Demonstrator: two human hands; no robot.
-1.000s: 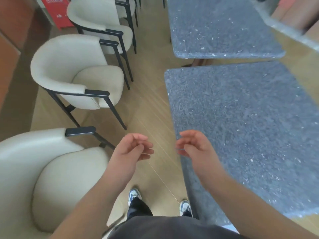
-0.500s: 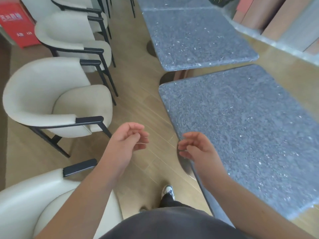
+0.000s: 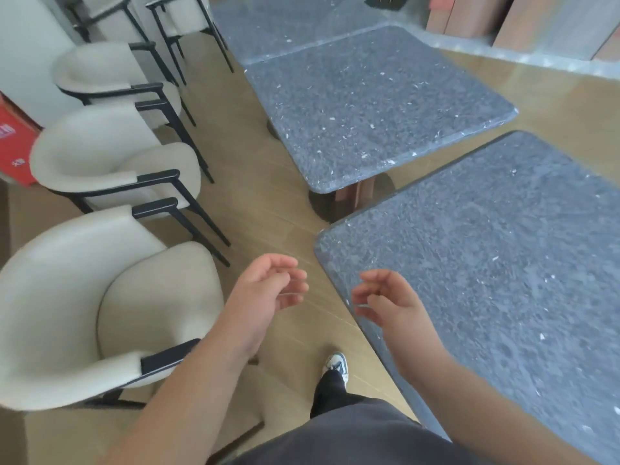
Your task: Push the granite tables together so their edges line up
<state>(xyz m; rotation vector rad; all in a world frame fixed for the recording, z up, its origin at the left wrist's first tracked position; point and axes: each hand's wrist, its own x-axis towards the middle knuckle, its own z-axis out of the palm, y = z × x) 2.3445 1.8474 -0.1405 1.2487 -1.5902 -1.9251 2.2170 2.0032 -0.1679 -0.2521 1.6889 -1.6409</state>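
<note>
A grey granite table (image 3: 496, 263) fills the right side, its near left corner close to my hands. A second granite table (image 3: 365, 105) stands beyond it, and a gap of wooden floor lies between their facing edges. The two tops sit at a slight angle to each other. A third granite top (image 3: 268, 25) butts against the far side of the second. My left hand (image 3: 265, 293) hovers over the floor with fingers loosely curled, holding nothing. My right hand (image 3: 385, 298) hovers at the near table's left edge, fingers loosely curled and empty, not touching the top.
Cream armchairs with black frames line the left: one close (image 3: 100, 307), another behind it (image 3: 110, 169), more further back. A red box (image 3: 13, 146) sits at the far left. The second table's round base (image 3: 349, 199) shows in the gap. My shoe (image 3: 335, 364) stands on the floor.
The view has swung left and forward along the tables, so the far tables appear larger and the chairs shift down-left. Both hands stay raised, loosely curled and empty.
</note>
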